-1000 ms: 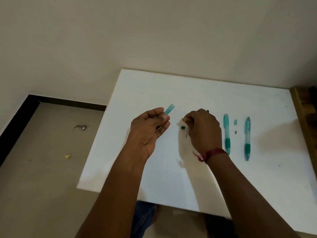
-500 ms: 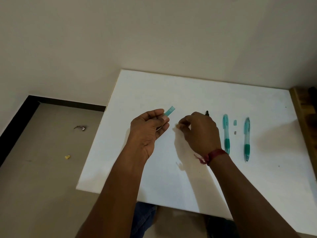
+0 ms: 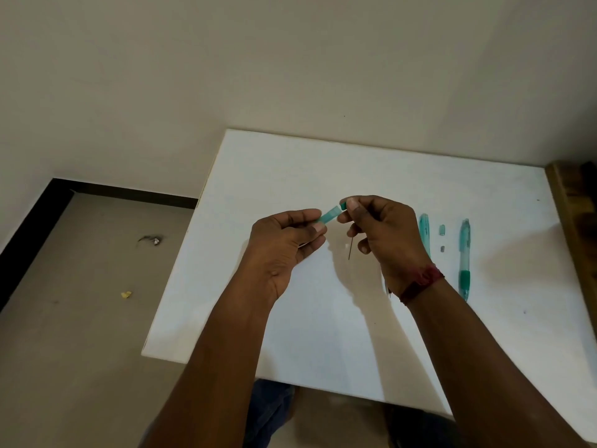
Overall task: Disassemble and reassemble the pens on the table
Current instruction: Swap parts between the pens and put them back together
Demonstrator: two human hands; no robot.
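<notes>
Head view | teal barrel (image 3: 329,217) being gripped by left hand (image 3: 281,253) above table (image 3: 323,169) | green end piece (image 3: 343,205) being pinched against it by right hand (image 3: 387,234) (refill (image 3: 350,250) dangling beneath) | inner pen (image 3: 424,227) and outer pen (image 3: 464,257) lying assembled rightward; task judged midway.
</notes>
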